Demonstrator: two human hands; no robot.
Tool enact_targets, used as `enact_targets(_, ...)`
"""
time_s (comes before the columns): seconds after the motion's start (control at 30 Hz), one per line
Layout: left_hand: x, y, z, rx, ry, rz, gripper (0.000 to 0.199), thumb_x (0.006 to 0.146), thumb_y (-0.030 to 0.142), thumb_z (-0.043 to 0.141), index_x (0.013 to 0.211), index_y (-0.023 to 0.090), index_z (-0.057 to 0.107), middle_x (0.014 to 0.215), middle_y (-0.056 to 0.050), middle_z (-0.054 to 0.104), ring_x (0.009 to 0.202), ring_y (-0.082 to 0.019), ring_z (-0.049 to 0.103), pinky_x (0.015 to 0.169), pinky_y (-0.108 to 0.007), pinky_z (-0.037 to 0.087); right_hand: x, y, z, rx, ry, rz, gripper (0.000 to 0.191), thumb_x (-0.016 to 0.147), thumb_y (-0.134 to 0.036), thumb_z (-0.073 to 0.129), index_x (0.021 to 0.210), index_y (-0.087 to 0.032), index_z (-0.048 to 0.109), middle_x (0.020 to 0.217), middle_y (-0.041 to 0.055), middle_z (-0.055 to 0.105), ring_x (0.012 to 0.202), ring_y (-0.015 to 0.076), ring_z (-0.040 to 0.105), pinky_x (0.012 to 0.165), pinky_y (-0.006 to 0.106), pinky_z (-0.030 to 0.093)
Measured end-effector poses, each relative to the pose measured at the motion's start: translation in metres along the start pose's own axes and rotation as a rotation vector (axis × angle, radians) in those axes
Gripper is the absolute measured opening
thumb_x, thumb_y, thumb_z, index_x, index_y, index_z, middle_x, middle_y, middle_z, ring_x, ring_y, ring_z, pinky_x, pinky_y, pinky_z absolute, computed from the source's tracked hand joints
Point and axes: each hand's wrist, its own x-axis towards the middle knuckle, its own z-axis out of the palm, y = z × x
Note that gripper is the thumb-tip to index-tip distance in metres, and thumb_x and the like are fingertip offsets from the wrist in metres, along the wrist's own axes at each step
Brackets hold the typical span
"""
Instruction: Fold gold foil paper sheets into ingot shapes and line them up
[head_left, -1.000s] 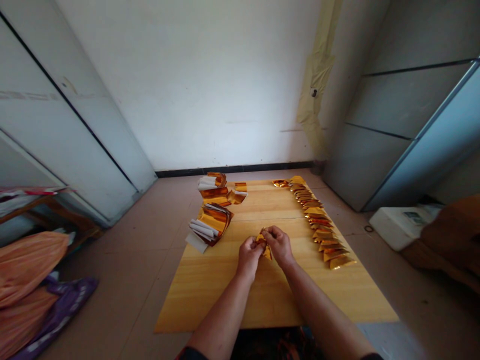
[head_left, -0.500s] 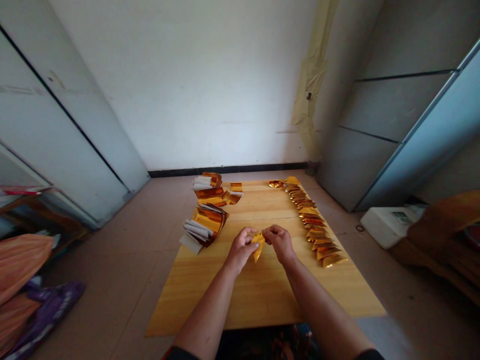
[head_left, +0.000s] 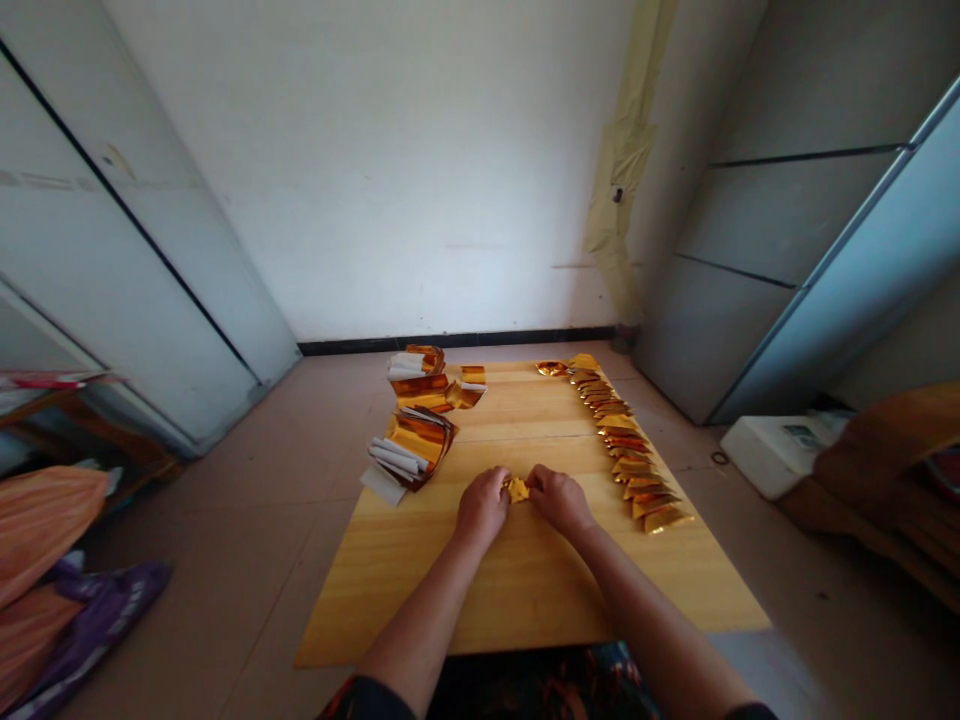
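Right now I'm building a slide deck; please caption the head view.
Left hand and right hand pinch gold foil paper at a wooden tabletop.

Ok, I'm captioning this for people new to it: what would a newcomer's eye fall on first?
Probably the long row of folded gold pieces down the right side of the wooden tabletop. Next, the small gold piece held between the left hand and right hand, and the loose gold-and-white sheets on the left.

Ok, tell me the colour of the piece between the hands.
The piece is shiny gold; the head view shows it best.
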Motion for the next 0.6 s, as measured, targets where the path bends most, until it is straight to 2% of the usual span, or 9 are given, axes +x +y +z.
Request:
enact_targets(0.1, -0.003, 0.001, 0.002, 0.155, 0.004, 0.062, 0.018, 0.082, 0.010, 0.047, 0.090, 0.019, 0.060, 0.087, -0.004, 0.062, 0.087, -0.016, 0.055, 0.076, -0.025, 0.040, -0.002, -0.004, 0.001, -0.114, -0.024, -0.012, 0.016, 0.081, -0.021, 0.049, 0.087, -0.024, 0.063, 0.084, 0.0023, 0.069, 0.074, 0.0144, 0.060, 0.060, 0.022, 0.033)
enact_targets(0.2, -0.004, 0.000, 0.001, 0.223, 0.028, 0.066, 0.013, 0.084, 0.015, 0.050, 0.083, 0.019, 0.062, 0.086, -0.004, 0.060, 0.086, -0.016, 0.054, 0.074, -0.025, 0.040, -0.002, -0.003, 0.000, -0.183, -0.043, -0.033, 0.017, 0.083, -0.022, 0.049, 0.087, -0.024, 0.064, 0.085, 0.0025, 0.068, 0.077, 0.0144, 0.060, 0.062, 0.022, 0.034)
enact_targets(0.37, -0.003, -0.007, -0.005, 0.225, -0.055, 0.083, 0.020, 0.083, 0.012, 0.049, 0.079, 0.019, 0.067, 0.084, -0.004, 0.060, 0.086, -0.015, 0.054, 0.076, -0.025, 0.040, 0.001, 0.002, -0.003, -0.232, 0.007, -0.117, 0.015, 0.083, -0.027, 0.054, 0.083, -0.022, 0.068, 0.091, 0.0059, 0.062, 0.090, 0.0158, 0.056, 0.068, 0.021, 0.037)
enact_targets(0.5, -0.004, -0.011, -0.011, 0.228, -0.133, 0.129, 0.027, 0.082, 0.010, 0.047, 0.085, 0.021, 0.071, 0.083, -0.005, 0.061, 0.085, -0.016, 0.055, 0.076, -0.026, 0.040, 0.004, -0.005, -0.001, -0.178, -0.063, -0.156, 0.019, 0.084, -0.017, 0.049, 0.084, -0.020, 0.068, 0.091, 0.0046, 0.061, 0.081, 0.0117, 0.058, 0.067, 0.019, 0.037)
enact_targets(0.6, -0.004, -0.011, -0.013, 0.237, -0.139, 0.128, 0.026, 0.083, 0.015, 0.048, 0.089, 0.023, 0.072, 0.083, -0.005, 0.061, 0.084, -0.016, 0.056, 0.075, -0.026, 0.040, 0.006, -0.014, 0.005, -0.174, -0.091, -0.128, 0.023, 0.085, -0.015, 0.045, 0.081, -0.020, 0.067, 0.091, 0.0037, 0.062, 0.074, 0.0103, 0.059, 0.062, 0.020, 0.036)
